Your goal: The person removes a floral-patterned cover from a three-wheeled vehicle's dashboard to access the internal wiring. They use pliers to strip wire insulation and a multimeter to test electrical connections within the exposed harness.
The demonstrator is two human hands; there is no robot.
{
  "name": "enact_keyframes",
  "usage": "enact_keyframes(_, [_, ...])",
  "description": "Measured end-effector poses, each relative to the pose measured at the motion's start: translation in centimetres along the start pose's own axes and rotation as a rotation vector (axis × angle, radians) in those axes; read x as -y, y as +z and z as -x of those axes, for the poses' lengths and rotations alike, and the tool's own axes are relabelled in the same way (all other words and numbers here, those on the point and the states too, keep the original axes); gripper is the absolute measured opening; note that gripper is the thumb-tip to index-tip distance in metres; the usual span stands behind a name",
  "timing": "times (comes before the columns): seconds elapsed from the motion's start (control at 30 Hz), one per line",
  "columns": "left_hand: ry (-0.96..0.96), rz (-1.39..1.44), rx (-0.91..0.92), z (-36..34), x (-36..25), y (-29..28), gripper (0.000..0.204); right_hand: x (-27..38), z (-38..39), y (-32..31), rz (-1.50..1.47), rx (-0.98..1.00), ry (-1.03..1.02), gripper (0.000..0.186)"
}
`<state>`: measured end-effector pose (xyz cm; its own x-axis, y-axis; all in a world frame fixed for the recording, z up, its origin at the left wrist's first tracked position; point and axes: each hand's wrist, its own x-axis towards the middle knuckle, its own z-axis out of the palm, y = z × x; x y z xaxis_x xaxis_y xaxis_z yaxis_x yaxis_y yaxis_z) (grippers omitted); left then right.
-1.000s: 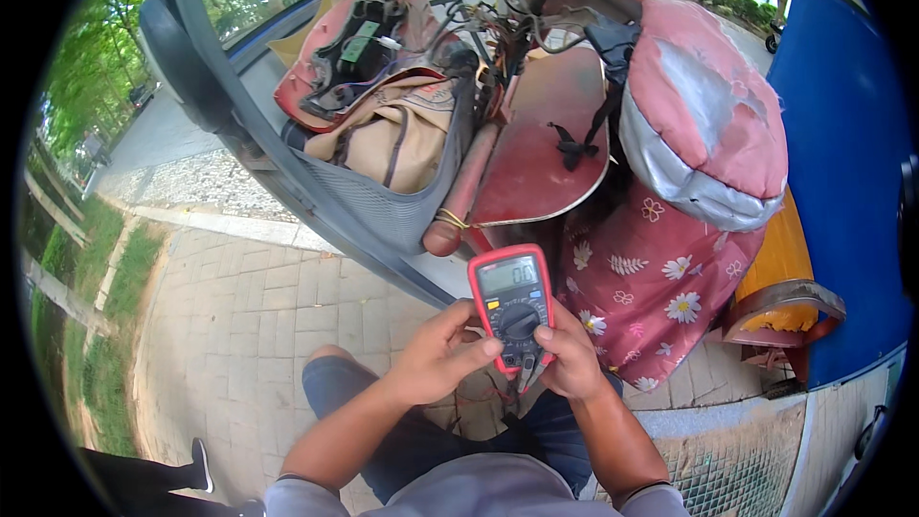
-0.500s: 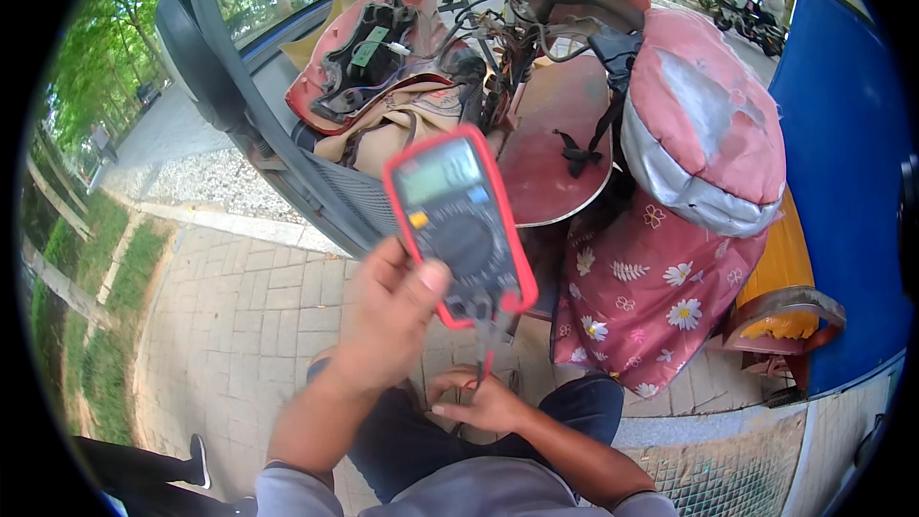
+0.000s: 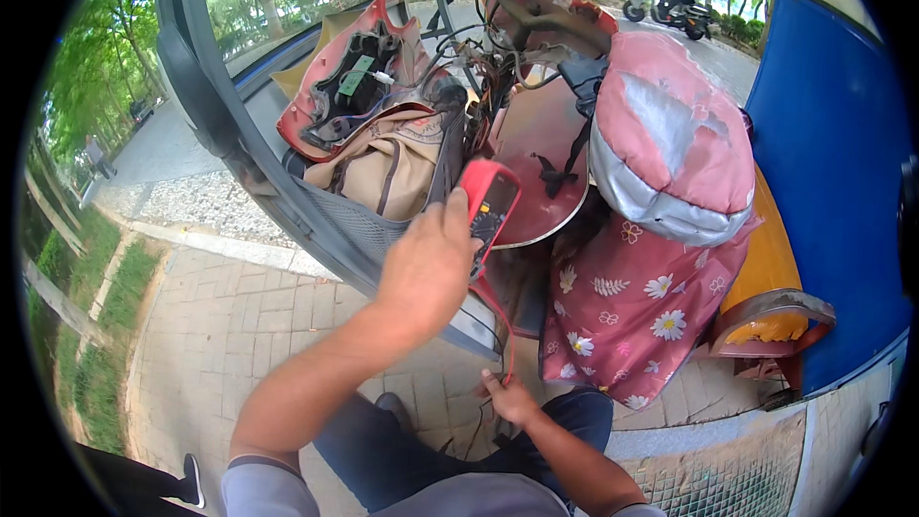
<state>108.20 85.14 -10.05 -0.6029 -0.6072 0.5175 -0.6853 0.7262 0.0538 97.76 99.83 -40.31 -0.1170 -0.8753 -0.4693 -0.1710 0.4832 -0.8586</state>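
the left hand point(image 3: 428, 263) grasps the red multimeter point(image 3: 489, 213) beside the basket point(image 3: 383, 215), so it is better to lift it slowly while the right hand point(image 3: 509, 400) pinches the red lead point(image 3: 502, 321) near the knee.

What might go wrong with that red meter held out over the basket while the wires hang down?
1. The left hand alone grips the red handheld meter near the mesh basket; a loose grip might drop it onto the paving.
2. The thin red lead wire runs down to the right hand; a tug could pull the meter or unplug the lead.
3. Exposed tangled wires sit just beyond and could snag.
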Motion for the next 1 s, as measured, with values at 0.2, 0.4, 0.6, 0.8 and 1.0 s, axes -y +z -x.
enact_keyframes(0.2, [-0.090,-0.162,0.141,-1.2,0.7,4.4,0.050,2.8,2.3,-1.7,0.125,0.025,-0.193,0.060])
enact_keyframes(0.4, [-0.020,-0.351,0.049,-1.2,0.7,4.8,0.049,3.6,3.8,-2.3,0.047,-0.108,-0.300,0.039])
enact_keyframes(0.6, [0.044,-0.320,0.190,-0.8,-0.6,2.6,0.052,6.6,5.0,-3.0,-0.038,-0.291,-0.477,0.020])
enact_keyframes(0.8, [0.420,0.355,0.201,6.3,-2.4,-0.6,0.051,10.1,6.6,-5.5,0.234,-0.247,-0.646,0.017])
enact_keyframes(1.0, [0.294,0.186,0.305,11.9,-3.2,1.9,0.045,14.0,8.8,-6.3,0.254,-0.261,-0.836,0.020])
